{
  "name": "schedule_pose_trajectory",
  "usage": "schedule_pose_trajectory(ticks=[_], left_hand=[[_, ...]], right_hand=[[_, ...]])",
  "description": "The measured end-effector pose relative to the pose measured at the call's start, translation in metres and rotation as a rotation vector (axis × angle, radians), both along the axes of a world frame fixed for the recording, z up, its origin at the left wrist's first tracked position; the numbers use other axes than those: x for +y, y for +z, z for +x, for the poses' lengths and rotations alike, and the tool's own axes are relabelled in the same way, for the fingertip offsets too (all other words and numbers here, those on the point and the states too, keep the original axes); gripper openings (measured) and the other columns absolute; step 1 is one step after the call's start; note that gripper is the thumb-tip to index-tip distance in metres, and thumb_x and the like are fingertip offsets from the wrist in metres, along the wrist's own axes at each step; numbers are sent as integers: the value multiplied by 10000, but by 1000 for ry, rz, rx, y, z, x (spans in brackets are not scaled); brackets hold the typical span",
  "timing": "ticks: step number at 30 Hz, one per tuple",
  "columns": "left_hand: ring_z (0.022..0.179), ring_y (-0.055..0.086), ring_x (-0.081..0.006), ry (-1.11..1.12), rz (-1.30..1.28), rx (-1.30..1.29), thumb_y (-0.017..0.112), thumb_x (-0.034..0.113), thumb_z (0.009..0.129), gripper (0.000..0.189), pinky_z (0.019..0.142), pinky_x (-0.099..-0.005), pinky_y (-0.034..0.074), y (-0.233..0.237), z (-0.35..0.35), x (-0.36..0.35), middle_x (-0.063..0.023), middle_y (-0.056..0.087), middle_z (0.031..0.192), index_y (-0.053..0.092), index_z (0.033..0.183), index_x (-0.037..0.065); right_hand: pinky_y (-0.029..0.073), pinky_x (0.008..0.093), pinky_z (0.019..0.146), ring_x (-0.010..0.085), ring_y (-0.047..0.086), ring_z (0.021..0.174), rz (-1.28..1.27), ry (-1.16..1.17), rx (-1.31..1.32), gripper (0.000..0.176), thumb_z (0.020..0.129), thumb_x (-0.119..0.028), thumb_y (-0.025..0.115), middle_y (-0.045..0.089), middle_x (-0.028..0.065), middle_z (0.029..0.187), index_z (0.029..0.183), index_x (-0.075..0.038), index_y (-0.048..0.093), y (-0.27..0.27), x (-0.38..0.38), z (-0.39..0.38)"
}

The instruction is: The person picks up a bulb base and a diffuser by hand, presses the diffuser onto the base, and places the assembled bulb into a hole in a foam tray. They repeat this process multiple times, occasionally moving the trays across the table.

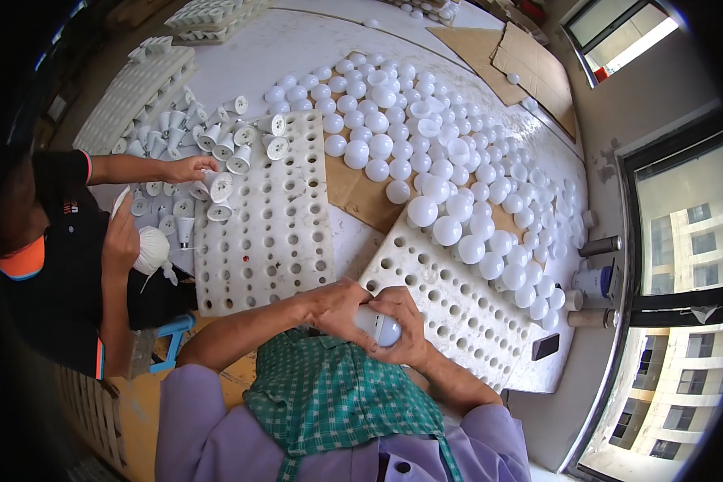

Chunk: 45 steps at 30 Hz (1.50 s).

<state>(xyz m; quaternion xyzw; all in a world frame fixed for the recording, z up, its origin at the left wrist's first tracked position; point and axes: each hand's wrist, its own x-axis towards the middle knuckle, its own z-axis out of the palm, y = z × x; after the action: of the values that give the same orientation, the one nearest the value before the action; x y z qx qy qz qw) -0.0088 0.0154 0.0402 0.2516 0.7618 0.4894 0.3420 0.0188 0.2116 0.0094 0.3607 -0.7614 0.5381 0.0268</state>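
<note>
Close in front of my green checked apron, both hands are wrapped round a white light bulb (371, 323), its dome pointing to the right. My left hand (339, 312) grips its body from the left. My right hand (406, 321) curls its fingers over the dome side. Part of the bulb is hidden by the fingers. Just beyond my right hand lies a white foam tray with holes (426, 293). A second perforated foam tray (269, 233) lies beyond my left hand.
Many white bulb domes (442, 189) cover cardboard (353, 189) ahead. Bulb bases (237, 161) crowd the left, where a co-worker's hand (191, 169) touches one. A black phone (545, 347) lies at the right edge near cylindrical containers (593, 281). A blue stool (173, 337) stands left.
</note>
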Motion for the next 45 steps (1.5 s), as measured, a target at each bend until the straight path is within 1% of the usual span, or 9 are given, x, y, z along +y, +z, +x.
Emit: schedule_pose_trajectory(ticks=[6,11,13,19,23,30,33,36,45], left_hand=[[781,680,-234,-95,-81,-35,851,487,583,686,731,-335,524,-3,-1,14,-190,685,832,648,906,-84],[786,682,-270,-111,-5,-10,814,456,655,630,733,-356,532,-33,-16,27,-219,683,883,653,948,-78],[841,679,-263,50,5,-429,792,378,743,593,760,-346,535,-25,-22,31,-223,668,1020,608,1076,-77],[869,679,-197,402,136,-406,690,195,855,485,579,-258,515,-100,1,-36,-219,618,1168,509,1218,-72],[783,688,-191,634,54,-411,649,125,865,391,525,-233,476,-115,7,-68,-214,647,1107,529,1179,-74],[764,686,-191,690,64,-363,650,159,876,359,511,-226,456,-118,2,-74,-179,673,1035,549,1137,-66],[776,684,-189,722,38,-381,655,154,874,350,521,-233,454,-121,3,-80,-167,675,1032,557,1140,-50],[788,683,-185,703,3,-387,648,143,876,348,526,-233,456,-120,0,-73,-169,673,1038,553,1151,-48],[816,684,-180,730,-60,-305,615,91,877,325,540,-230,470,-114,-2,-81,-193,660,1072,544,1155,-63]], right_hand=[[472,372,788,271,539,924,-90,-63,18,444,572,-57,758,540,120,991,973,-39,568,0,11,7],[449,370,874,279,523,1000,-36,-191,-138,637,618,-69,767,477,145,1122,1161,-54,435,-7,24,4],[445,370,894,274,525,1028,-22,-248,-222,655,633,-75,779,480,147,1136,1178,-54,415,-22,38,10],[459,347,878,226,509,1018,-17,-1222,-308,643,680,-75,781,495,125,1103,1210,-28,420,-67,208,44],[454,445,913,360,523,1059,693,-1533,-147,634,646,-122,745,512,208,1149,1211,-14,477,-61,341,74],[423,455,969,385,496,1144,923,-1460,-542,710,632,-222,745,492,246,1233,1270,-59,479,-60,344,74],[288,522,1052,389,289,1330,1101,-1513,-371,850,698,-356,770,350,217,1402,1404,-109,364,-51,325,57],[337,462,1040,340,398,1270,971,-1166,50,754,725,-130,746,407,158,1371,1386,-105,384,-42,286,6],[429,436,962,355,490,1161,911,-866,-17,716,643,-157,808,481,146,1300,1283,-147,490,-56,262,-75]])
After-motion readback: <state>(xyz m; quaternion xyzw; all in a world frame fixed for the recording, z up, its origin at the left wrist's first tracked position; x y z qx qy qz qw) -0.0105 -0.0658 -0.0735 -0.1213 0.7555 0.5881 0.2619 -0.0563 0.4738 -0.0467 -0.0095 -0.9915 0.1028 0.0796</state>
